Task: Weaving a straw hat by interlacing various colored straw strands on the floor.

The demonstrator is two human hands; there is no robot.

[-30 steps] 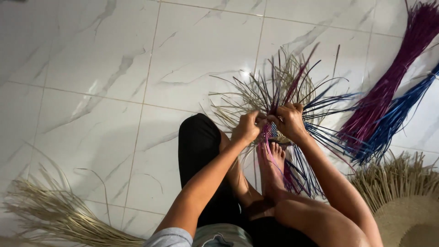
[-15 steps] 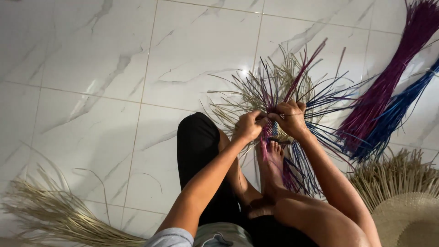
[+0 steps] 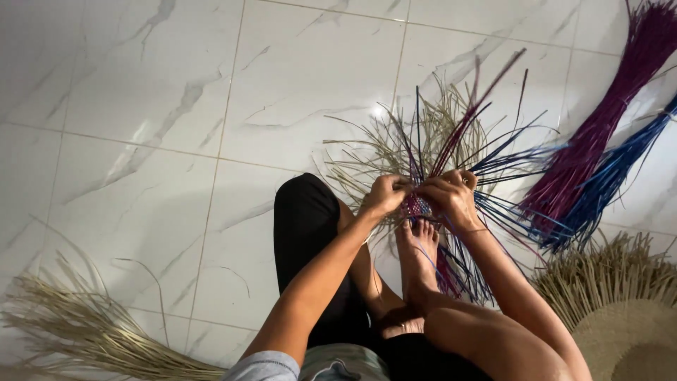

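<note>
White marble-look tiles with grey veins and thin grout lines make the floor (image 3: 141,106), and it is glossy, with a small bright reflection of light just left of the woven piece (image 3: 423,206).

Far to the left of the woven piece, at the lower edge of the view, a loose bundle of pale dry straw (image 3: 77,331) lies flat on the floor, thin and stiff, with some single stems bent away from it.

Nearer to the woven piece, a leg in black cloth (image 3: 303,233) is folded on the tiles. The left hand (image 3: 384,195) is closed in a pinch on strands at the left edge of the woven piece. The woven piece itself is small and tight, with a purple, blue and pale pattern, and it sits between the two hands, just above the toes of a bare foot (image 3: 417,247). From it many long strands spread out like a fan: straw-coloured, dark blue and purple.

The right hand (image 3: 451,200) has curled fingers which grip strands at the right edge of the woven piece, touching it.

To the right of the woven piece lie a long purple bundle (image 3: 606,120) and a blue bundle (image 3: 606,180), crossing at their lower ends. Below them, right of the foot, rests a round straw mat (image 3: 620,324) with a fringe of loose ends.
</note>
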